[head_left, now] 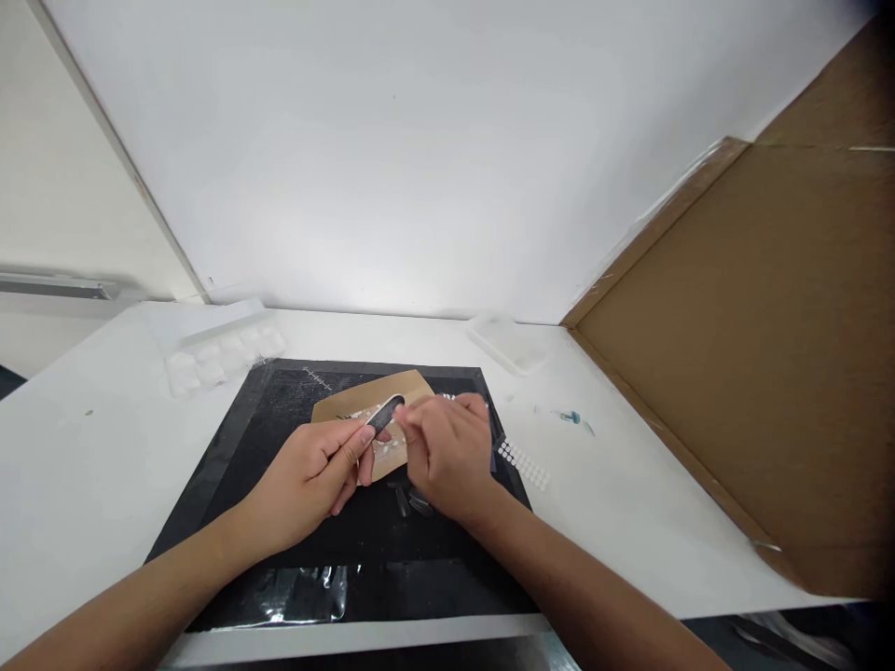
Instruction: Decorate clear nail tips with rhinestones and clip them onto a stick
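Observation:
My left hand [308, 475] grips a black nail file [384, 416] with a pale edge between thumb and fingers, its rounded end pointing up and right. The fingers of my right hand [451, 452] are pinched together at that end, touching or very near it. Whatever they hold is too small or hidden to name. Beneath both hands lies a brown card [412, 380] bearing small white pieces. Several clear nail tips [419, 503] rest on the black mat [280, 447], just below my right hand.
A strip of white dots [524, 463] extends past the mat's right edge. Farther right is a small blue-and-clear item [571, 417]. A white tray [507, 345] stands at the back, and a moulded white tray [227, 354] at the left. A cardboard panel [734, 354] borders the right side.

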### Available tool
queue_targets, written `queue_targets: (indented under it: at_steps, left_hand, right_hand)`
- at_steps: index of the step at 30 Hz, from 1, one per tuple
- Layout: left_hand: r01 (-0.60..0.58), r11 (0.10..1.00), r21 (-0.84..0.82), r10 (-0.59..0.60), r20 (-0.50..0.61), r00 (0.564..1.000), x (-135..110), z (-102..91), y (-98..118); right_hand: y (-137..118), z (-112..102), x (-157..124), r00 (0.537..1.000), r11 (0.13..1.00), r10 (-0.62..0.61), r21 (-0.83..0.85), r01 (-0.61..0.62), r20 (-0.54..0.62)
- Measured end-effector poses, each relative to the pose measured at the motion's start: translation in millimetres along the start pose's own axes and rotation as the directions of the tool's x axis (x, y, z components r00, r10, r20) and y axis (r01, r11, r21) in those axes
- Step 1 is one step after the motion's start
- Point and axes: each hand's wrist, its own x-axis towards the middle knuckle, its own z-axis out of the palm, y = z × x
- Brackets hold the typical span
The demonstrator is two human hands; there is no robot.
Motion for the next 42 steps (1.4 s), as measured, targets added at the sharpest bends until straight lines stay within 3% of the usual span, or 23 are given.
queue_targets:
  at_steps: [5,9,13,17,21,25,29,34,38,42]
  left_hand:
    - [-0.002,1.0,-0.01,0.002,0.005,1.0,1.1,2.2,-0.9]
    - [0.002,1.0,-0.02,-0.002,0.004,1.0,1.6,2.9,-0.6]
    - [-0.003,1.0,-0.01,0.003,0.02,1.0,1.6,2.6,-2.7]
    - [-0.027,1.0,0.006,0.027,0.017,0.999,1.5,2.5,-3.7]
    - [-0.041,0.998,0.045,0.04,0.023,0.999,2.5,2.9,-3.3]
    - [-0.03,0.998,0.046,0.029,0.018,0.999,3.3,3.6,-2.7]
    - [-0.05,0.996,0.073,0.048,0.025,0.999,3.3,4.4,-2.8]
    - [-0.054,0.995,0.083,0.052,0.022,0.998,2.9,5.0,-5.0]
    - [-0.088,0.991,0.096,0.086,0.026,0.996,1.7,4.6,-6.8]
    - [-0.082,0.993,0.079,0.082,0.007,0.997,1.7,3.8,-6.9]
  right_hand:
    - [0.1,0.4,0.9,0.999,0.999,-0.018,0.046,0.016,0.051]
    - [2.0,-0.4,1.5,0.999,0.999,0.05,0.006,-0.05,-0.016]
    - [2.3,-2.0,1.5,0.998,0.999,-0.003,0.045,0.0,0.057]
    - [-0.3,-4.2,2.5,0.999,0.999,0.048,-0.019,-0.048,-0.008]
    - [-4.0,-3.7,2.6,0.998,1.0,-0.012,0.014,0.011,0.058]
    - [-5.3,-2.3,2.6,0.999,0.999,0.04,-0.011,-0.04,-0.007]
    - [-5.5,-1.2,2.6,1.0,1.0,0.007,0.013,-0.008,0.03]
    - [-8.4,-1.4,2.3,0.994,0.994,0.077,-0.066,-0.083,-0.082]
    - [-10.0,-2.3,1.1,0.999,0.999,0.041,-0.008,-0.041,-0.012]
    - [-6.3,-1.4,1.7,0.996,0.997,0.065,-0.033,-0.067,-0.057]
